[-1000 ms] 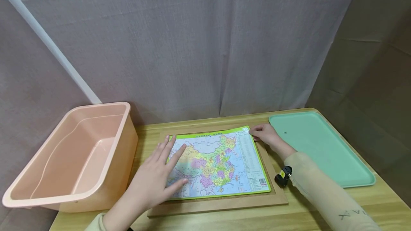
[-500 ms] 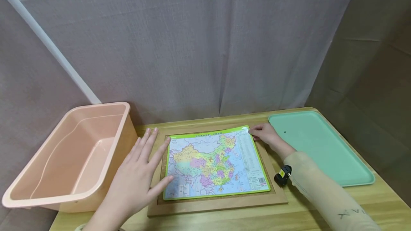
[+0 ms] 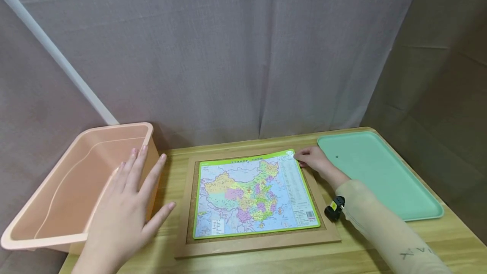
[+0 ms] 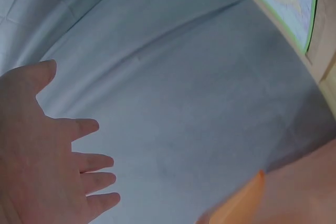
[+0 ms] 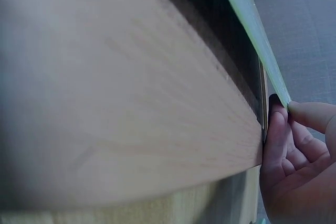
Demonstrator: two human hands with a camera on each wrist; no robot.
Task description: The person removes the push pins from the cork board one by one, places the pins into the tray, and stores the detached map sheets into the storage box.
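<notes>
A map sheet (image 3: 239,198) with a bright green border lies in a brown wooden frame (image 3: 258,246) on the table. My right hand (image 3: 313,160) pinches the map's far right corner between thumb and fingers; that corner is lifted a little. In the right wrist view the raised map edge (image 5: 262,45) runs into the pinch of the right hand (image 5: 304,150), above the frame's side (image 5: 157,108). My left hand (image 3: 121,210) is spread with straight fingers, left of the frame and in front of the pink tub, holding nothing. The left wrist view shows the same hand (image 4: 47,150) with fingers apart.
The deep pink tub (image 3: 42,240) stands at the left of the wooden table (image 3: 213,261). A flat green tray (image 3: 384,176) lies at the right. Grey cloth (image 3: 213,62) hangs behind the table. A black wrist camera (image 3: 335,208) sits on the right wrist.
My left hand has come off the map's left side and moved left to the tub's near side. The right hand keeps its pinch on the corner in the same place.
</notes>
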